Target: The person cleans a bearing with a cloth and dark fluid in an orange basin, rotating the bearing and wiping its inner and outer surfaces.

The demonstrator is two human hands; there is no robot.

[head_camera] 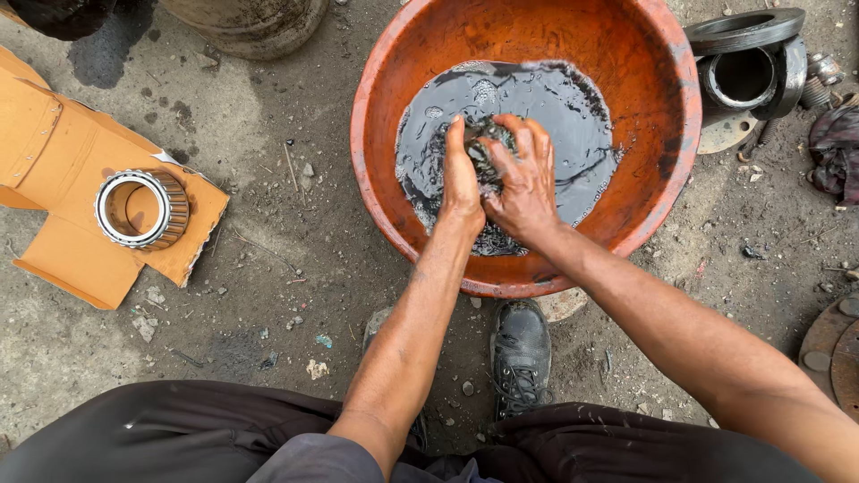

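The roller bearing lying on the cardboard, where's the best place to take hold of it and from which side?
Probably from above: the roller bearing lies flat on the cardboard with its bore facing up. Put a grip across the ring wall, fingers in the bore and thumb on the ribbed outside, at the near edge.

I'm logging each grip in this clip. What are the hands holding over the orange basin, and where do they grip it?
Both hands, left and right, clasp a small dark metal part by its sides, above the black liquid. Its exact shape cannot be told.
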